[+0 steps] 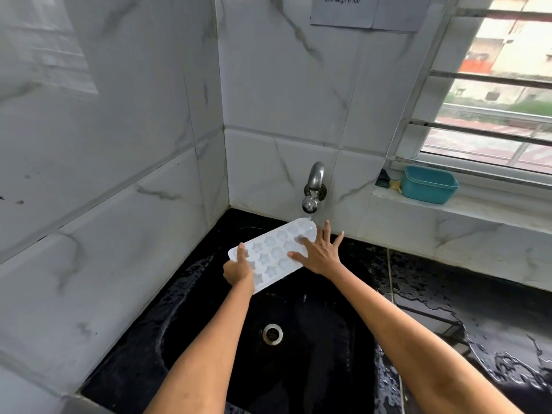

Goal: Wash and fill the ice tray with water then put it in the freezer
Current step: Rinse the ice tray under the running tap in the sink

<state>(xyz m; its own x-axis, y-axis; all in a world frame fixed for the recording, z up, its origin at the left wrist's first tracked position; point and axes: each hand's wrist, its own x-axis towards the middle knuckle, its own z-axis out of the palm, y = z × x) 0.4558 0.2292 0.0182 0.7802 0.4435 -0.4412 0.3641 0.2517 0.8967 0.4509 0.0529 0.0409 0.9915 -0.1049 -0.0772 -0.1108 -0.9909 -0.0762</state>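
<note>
A white ice tray (270, 252) with star and flower shaped moulds is held over the black sink (209, 309), its far end under the metal tap (313, 188). A thin stream of water runs from the tap onto that end. My left hand (237, 268) grips the tray's near left corner, thumb on top. My right hand (318, 251) lies flat on the tray's right side with its fingers spread and straight.
The sink's drain (272, 333) is below the tray. A wet black counter (478, 309) extends to the right. A teal plastic tub (428, 184) and a small sponge (388, 180) sit on the windowsill. Marble tiled walls close in on the left and behind.
</note>
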